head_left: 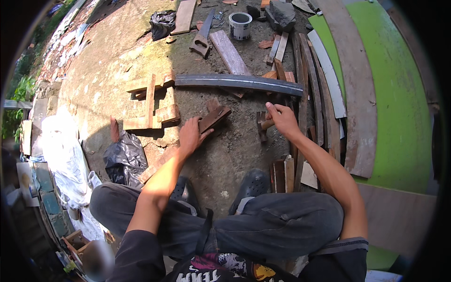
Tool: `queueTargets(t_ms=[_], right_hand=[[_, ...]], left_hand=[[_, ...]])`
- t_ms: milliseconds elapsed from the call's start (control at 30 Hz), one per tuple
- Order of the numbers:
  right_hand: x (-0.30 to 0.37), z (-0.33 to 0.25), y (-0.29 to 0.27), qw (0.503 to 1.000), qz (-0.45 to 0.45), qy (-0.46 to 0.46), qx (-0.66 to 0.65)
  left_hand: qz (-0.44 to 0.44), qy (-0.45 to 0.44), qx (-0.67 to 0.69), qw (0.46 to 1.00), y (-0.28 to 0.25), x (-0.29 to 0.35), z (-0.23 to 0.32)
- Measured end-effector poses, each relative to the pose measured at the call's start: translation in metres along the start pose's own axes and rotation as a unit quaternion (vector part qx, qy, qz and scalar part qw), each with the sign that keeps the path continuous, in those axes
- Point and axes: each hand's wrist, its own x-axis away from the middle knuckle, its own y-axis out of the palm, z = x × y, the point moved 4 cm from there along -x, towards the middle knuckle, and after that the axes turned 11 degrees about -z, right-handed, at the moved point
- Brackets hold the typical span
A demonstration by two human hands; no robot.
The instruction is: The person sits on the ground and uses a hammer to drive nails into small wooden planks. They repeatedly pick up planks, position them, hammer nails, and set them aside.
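My left hand (pixel 190 135) is closed around the near end of a short dark wood block (pixel 214 119). The block is tilted and rests over another wood piece (pixel 213 104) on the ground. To its right, my right hand (pixel 283 118) grips a hammer by its handle, with the hammer head (pixel 261 126) hanging low beside the block, apart from it. A frame of joined wood pieces (pixel 151 101) lies left of the block. Beyond both hands a long dark grey bar (pixel 239 83) with a pale stripe lies across the ground.
A handsaw (pixel 202 40), a paint can (pixel 240 26) and a pale plank (pixel 230 52) lie farther off. Long boards (pixel 310 89) and green panels (pixel 390 94) line the right side. A black plastic bag (pixel 126 159) sits at left, near white sheeting (pixel 63 155).
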Motion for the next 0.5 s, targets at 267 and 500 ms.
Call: queueTargets(t_ms=[267, 500], right_hand=[[-0.024, -0.031, 0.016, 0.777, -0.404, 0.202, 0.439], [-0.023, 0.007, 0.022, 0.748, -0.449, 0.324, 0.366]], left_hand=[[-0.043, -0.076, -0.03, 0.996, -0.008, -0.006, 0.014], [-0.096, -0.081, 0.103, 0.987, -0.017, -0.022, -0.032]])
